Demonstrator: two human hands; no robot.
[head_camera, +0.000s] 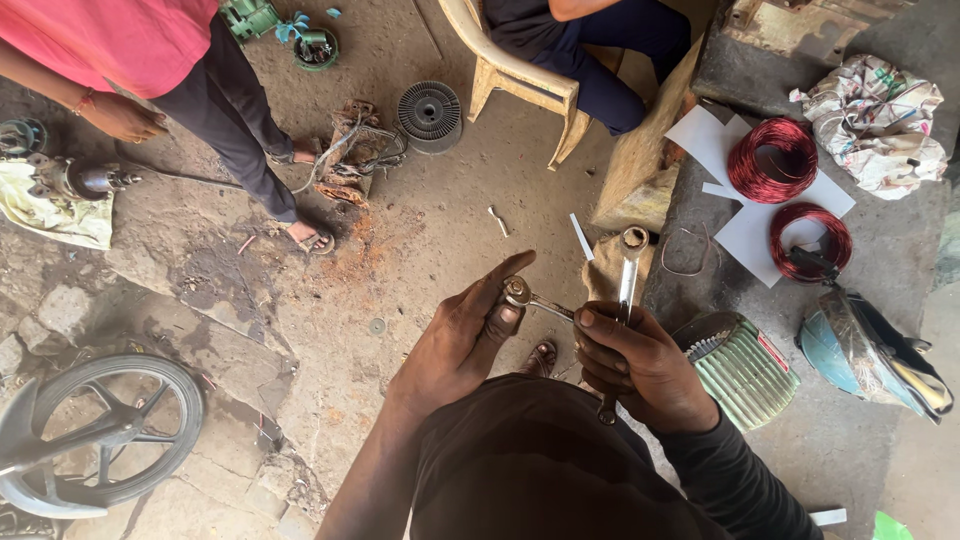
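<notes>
The concrete surface (860, 470) lies to the right of the hands, carrying 2 coils (772, 158) of red wire on white paper, a ribbed green housing (745, 372) and a crumpled cloth (880, 120). Past the hands, on the floor (420, 250), stand a plastic chair (520, 70) and a black fan wheel (429, 114); a tyre (100, 430) lies far left. The right hand (640, 365) is closed in a full grip on 1 spanner (628, 275), its ring end pointing away from the body. The left hand (460, 340) is partly closed, thumb and fingers pinching the ring end of a 2nd spanner (535, 300), whose shaft crosses toward the right hand. Both tools are held in the air over the floor. The left pinch looks light, so that spanner could slip and drop near the sandalled foot (543, 357) below.
</notes>
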